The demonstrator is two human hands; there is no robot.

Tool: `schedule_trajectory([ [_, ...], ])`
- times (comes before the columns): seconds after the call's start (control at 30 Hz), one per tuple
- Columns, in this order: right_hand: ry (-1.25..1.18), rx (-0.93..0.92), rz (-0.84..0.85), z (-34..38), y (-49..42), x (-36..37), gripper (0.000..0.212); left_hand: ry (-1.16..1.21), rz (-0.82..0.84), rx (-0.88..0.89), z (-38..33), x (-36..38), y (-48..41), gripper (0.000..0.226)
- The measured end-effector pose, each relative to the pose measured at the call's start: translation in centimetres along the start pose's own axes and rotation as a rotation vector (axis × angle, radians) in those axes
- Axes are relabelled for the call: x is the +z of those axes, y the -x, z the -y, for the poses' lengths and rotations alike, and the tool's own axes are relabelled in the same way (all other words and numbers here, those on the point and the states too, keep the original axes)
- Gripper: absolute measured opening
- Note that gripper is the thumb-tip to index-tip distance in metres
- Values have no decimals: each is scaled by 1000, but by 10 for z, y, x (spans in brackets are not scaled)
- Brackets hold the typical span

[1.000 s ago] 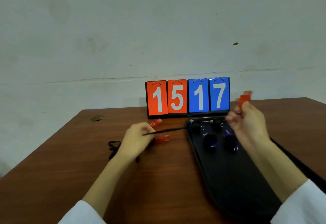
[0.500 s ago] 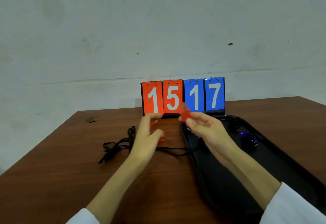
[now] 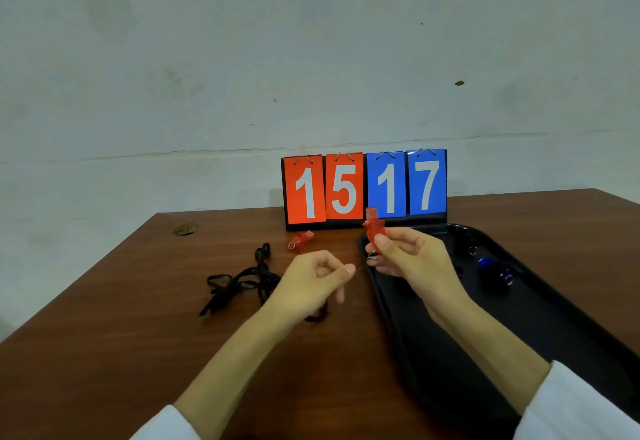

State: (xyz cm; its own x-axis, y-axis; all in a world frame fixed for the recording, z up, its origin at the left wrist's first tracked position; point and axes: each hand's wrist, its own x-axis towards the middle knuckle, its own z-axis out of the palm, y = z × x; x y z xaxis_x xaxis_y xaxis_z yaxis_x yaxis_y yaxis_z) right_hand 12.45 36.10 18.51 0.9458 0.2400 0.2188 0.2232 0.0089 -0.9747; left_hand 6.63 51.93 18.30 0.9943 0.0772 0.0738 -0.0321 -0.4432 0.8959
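Observation:
My right hand [image 3: 412, 263] pinches a red whistle [image 3: 374, 228] and holds it upright over the near-left corner of the black tray [image 3: 433, 353]. A small metal ring [image 3: 372, 256] hangs at the whistle's lower end. My left hand [image 3: 311, 280] is just left of it, thumb and forefinger pinched together towards the ring. They seem to hold the end of a black cord [image 3: 320, 315] that loops below the hand. A second red whistle [image 3: 300, 239] lies on the table.
A heap of black cords [image 3: 239, 283] lies to the left on the brown table [image 3: 138, 335]. Two blue whistles [image 3: 485, 263] sit in the tray's far part. A flip scoreboard [image 3: 363, 186] reading 15 and 17 stands at the back against the wall.
My right hand brought the red whistle from over the tray's far end to the middle and lowered it slightly. My left hand closed into a pinch and moved next to the whistle's ring.

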Motion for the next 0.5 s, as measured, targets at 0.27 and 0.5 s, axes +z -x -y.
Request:
schedule_trajectory([
  [0.27, 606, -171, 3, -15, -1, 0, 22, -472, -134, 172, 6, -12, 1, 18],
  [0.5, 875, -424, 255, -19, 7, 4, 29, -735, -135, 616, 11, -6, 2, 23],
])
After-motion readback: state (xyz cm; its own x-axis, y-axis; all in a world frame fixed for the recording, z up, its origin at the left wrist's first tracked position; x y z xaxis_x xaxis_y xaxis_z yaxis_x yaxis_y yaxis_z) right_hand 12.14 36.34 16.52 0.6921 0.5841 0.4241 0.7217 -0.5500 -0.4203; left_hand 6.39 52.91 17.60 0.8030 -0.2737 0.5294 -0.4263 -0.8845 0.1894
